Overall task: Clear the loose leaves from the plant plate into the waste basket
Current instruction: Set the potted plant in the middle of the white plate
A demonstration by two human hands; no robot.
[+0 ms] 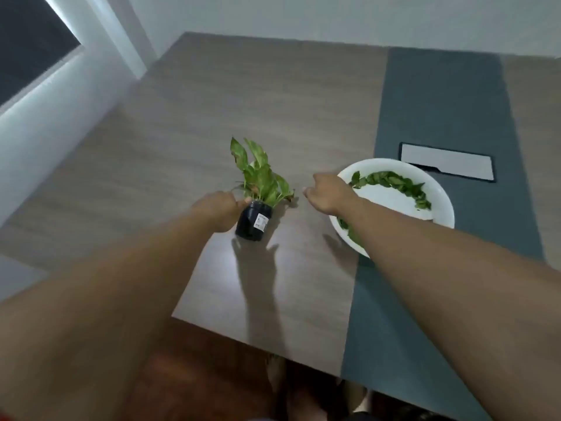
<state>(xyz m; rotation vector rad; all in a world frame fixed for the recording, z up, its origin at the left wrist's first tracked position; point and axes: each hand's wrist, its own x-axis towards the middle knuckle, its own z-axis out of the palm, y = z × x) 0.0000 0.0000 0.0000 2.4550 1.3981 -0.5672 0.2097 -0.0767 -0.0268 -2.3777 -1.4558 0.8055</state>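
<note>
A small potted plant (261,177) in a black pot (253,221) stands on the wooden table, tilted slightly. My left hand (217,212) grips the pot from its left side. To the right lies a white plate (403,199) with loose green leaves (391,180) in an arc along its far rim and a few more by its near rim. My right hand (329,192) hovers over the plate's left rim, between plate and plant, with the thumb stretched toward the plant and nothing visible in it. My right forearm hides the plate's near left part. No waste basket is in view.
The plate rests on a grey-blue strip (440,95) running across the table (243,101). A flat silver rectangular panel (446,161) lies just beyond the plate. The table's near edge is below my arms, with dark floor under it. A white wall and window stand at the left.
</note>
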